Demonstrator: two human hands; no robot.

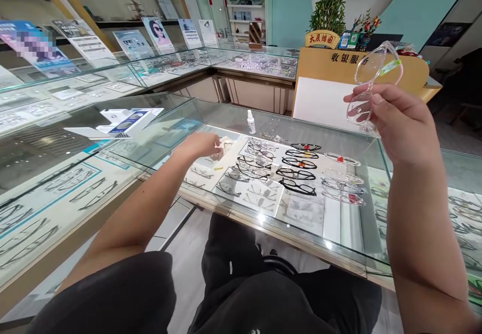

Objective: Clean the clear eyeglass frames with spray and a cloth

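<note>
My right hand (401, 120) is raised above the glass counter (339, 140), fingers closed on a clear-framed pair of glasses (371, 80) with a small green tag, held upright. My left hand (201, 144) reaches out over the counter and pinches a pale cloth (225, 146) lying on the glass. Between the two hands, rows of glasses lie on the countertop: thin metal frames (252, 165), black frames (299, 171) and clear frames (344, 183).
A small white spray bottle (251, 121) stands on the counter behind the cloth. A white display stand (124, 121) sits on the left showcase. More glass showcases run along the back, with a wooden cashier desk (327, 80) and a plant (330, 5) beyond.
</note>
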